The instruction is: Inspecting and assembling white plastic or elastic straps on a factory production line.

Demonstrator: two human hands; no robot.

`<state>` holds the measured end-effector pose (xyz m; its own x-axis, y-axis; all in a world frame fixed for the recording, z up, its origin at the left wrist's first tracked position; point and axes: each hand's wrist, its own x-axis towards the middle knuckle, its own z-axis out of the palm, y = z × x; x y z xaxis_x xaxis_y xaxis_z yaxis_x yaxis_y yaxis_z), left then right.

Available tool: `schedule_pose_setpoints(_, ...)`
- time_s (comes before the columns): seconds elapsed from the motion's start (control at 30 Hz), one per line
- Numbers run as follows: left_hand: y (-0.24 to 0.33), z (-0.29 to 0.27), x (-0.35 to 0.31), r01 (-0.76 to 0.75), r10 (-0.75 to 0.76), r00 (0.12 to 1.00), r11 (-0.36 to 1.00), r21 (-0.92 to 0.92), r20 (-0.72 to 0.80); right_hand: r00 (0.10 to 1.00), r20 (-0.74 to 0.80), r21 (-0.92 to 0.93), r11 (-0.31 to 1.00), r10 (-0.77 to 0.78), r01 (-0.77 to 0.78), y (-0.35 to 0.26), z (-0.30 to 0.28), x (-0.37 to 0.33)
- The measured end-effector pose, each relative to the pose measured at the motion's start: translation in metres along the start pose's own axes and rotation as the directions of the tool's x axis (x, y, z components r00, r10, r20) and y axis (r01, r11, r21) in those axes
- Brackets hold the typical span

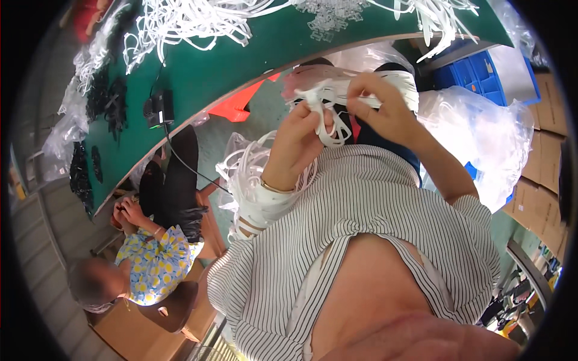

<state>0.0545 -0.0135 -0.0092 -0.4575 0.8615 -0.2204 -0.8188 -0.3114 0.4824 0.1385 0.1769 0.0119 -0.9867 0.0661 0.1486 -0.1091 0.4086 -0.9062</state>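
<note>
At one o'clock, the left hand (299, 131) grips a looped white cable bundle (322, 99), the right hand (385, 111) curled just beside it — its hold I cannot tell — apparently mid-gathering, so the next move calls for steady loops.

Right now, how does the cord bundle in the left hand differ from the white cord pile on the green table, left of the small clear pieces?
The cord bundle is small; the cord pile is much larger. The bundle is gripped in the left hand, while the pile lies on the green table. The bundle is gathered into loops; the pile sprawls in a loose tangle. Both are white.
</note>
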Motion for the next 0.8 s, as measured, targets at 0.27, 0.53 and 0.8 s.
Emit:
schedule_pose_setpoints(0.27,0.013,-0.027,0.007,-0.407,0.466,0.876,0.854,0.325,-0.127,0.917,0.281,0.446,0.808,0.283,-0.386,-0.019,0.051,0.010)
schedule_pose_setpoints(0.53,-0.008,-0.047,0.056,-0.089,-0.065,0.975,0.760,0.644,0.211,0.818,0.574,0.449,0.822,0.035,-0.351,-0.074,0.105,0.050)
schedule_pose_setpoints(0.8,-0.007,0.022,0.027,-0.484,-0.303,0.797,0.200,0.852,0.523,0.815,0.536,-0.340,0.828,-0.219,0.446,-0.088,0.088,0.102)
